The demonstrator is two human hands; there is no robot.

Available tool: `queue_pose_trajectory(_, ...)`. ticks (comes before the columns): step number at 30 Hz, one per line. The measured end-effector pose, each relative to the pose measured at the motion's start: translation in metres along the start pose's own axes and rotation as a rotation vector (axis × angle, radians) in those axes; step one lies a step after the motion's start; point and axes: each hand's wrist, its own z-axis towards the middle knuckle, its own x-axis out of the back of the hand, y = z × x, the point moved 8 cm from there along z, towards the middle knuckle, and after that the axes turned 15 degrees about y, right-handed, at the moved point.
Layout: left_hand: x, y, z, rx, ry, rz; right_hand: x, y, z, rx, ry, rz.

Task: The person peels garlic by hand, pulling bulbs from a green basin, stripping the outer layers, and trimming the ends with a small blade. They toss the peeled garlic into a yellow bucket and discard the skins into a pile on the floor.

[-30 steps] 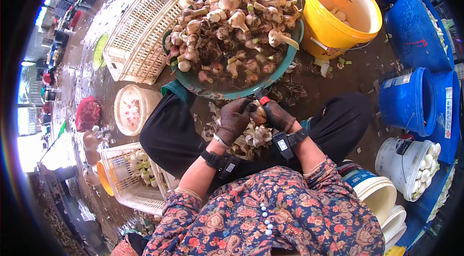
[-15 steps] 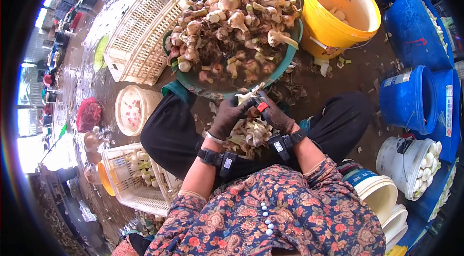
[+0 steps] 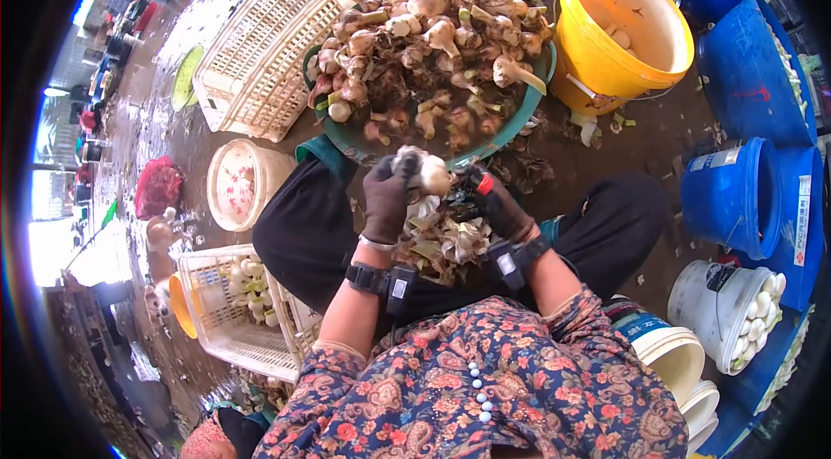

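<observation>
In front of my lap, my gloved left hand (image 3: 385, 199) is closed around a whitish garlic bulb (image 3: 435, 176), partly hidden by my fingers. My gloved right hand (image 3: 505, 210) is just right of the bulb, its fingers curled. A red piece (image 3: 485, 184) shows at those fingers; whatever else they hold is too dark to make out. Below both hands, loose garlic skins (image 3: 441, 242) lie heaped between my legs. Just beyond them stands a green tub (image 3: 511, 137) piled with unpeeled garlic bulbs (image 3: 433, 52), some sitting low in dark water.
A yellow bucket (image 3: 576, 61) stands right of the tub, with a few pale bulbs inside. White plastic crates (image 3: 268, 43) are on the left. Farther right are a blue bucket (image 3: 723, 199) and a white bucket (image 3: 701, 312) full of peeled garlic.
My hands have moved apart slightly. The bulb in my left hand now shows its rounded white side, where a pale stem end pointed up between both hands before. The view has shifted a little.
</observation>
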Motion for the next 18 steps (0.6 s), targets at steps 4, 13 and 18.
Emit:
queue_pose_trajectory(4, -0.021, 0.003, -0.019, -0.331, -0.278, 0.261, -0.009, -0.006, 0.001, 0.281, -0.137, -0.62)
queue_pose_trajectory(13, -0.003, -0.035, -0.011, 0.058, -0.153, -0.039, -0.023, -0.015, -0.012, 0.126, -0.124, -0.108)
queue_pose_trajectory(18, 0.0, 0.005, -0.023, -0.767, -0.116, 0.621, -0.016, -0.014, -0.007, 0.167, -0.06, -0.103)
